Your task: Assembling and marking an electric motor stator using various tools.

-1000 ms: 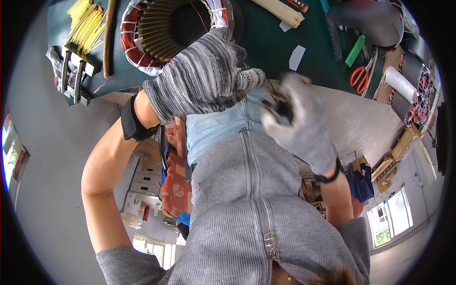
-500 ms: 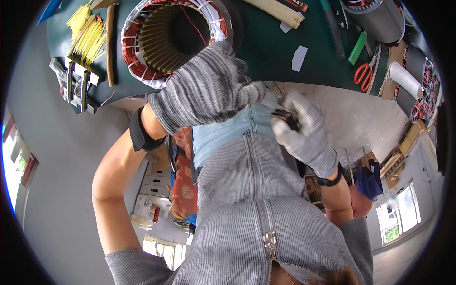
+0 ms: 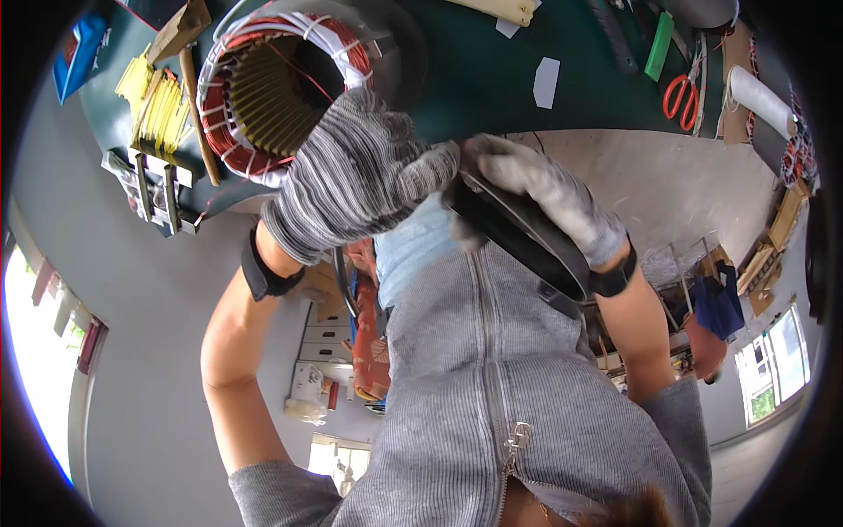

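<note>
A motor stator point(image 3: 211, 105), ringed with red copper windings and white lacing, lies at the bench's near edge. My left hand point(image 3: 347, 180), in a grey striped glove, is at its near right rim. Its fingers curl under with their tips hidden, and the thumb points right; what they hold, if anything, cannot be seen. My right hand point(image 3: 549, 193), in a pale grey glove, is closed on a long black flat thing point(image 3: 518, 224) slanting across my waist. Its upper end comes near my left thumb, and blur hides its exact kind.
Left of the stator are a wooden stick point(image 3: 198, 123), yellow strips point(image 3: 161, 114) and a metal-barred piece point(image 3: 158, 189). On the dark green bench point(image 3: 474, 88) lie a white paper slip point(image 3: 546, 83), red-handled scissors point(image 3: 681, 98), a green tool point(image 3: 659, 48) and a white thread spool point(image 3: 757, 101).
My right hand has turned and moved up and left, and the long black thing now shows plainly in it. My left hand stays by the stator rim; the whole view has shifted slightly.
</note>
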`<control>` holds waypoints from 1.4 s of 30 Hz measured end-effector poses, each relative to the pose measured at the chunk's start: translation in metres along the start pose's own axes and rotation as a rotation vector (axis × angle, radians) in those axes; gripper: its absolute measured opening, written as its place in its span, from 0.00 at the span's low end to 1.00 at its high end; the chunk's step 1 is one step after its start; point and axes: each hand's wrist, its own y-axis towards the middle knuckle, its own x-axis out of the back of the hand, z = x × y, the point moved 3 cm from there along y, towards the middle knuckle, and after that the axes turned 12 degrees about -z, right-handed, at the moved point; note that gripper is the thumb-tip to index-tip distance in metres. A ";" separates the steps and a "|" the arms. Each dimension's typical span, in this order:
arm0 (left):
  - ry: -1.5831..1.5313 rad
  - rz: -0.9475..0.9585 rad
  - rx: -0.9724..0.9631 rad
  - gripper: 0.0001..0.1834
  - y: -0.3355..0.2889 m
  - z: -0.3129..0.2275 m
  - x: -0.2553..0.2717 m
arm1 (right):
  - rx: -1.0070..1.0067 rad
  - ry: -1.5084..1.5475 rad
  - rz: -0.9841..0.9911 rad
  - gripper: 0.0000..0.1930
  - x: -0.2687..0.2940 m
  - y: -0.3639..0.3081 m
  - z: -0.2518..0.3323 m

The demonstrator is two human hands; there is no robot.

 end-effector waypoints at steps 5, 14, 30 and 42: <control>0.067 0.017 0.002 0.18 0.003 -0.005 0.001 | 0.168 -0.265 -0.078 0.35 0.001 -0.024 0.015; 0.013 -0.015 0.118 0.20 0.000 -0.002 -0.002 | 0.094 -0.083 -0.104 0.27 0.016 -0.030 0.008; 0.087 0.100 0.031 0.22 -0.008 -0.002 -0.004 | 0.545 -0.658 -0.272 0.17 -0.015 -0.011 0.017; 0.053 0.005 0.084 0.18 -0.006 -0.001 -0.005 | 0.079 0.053 -0.429 0.45 0.042 -0.049 -0.019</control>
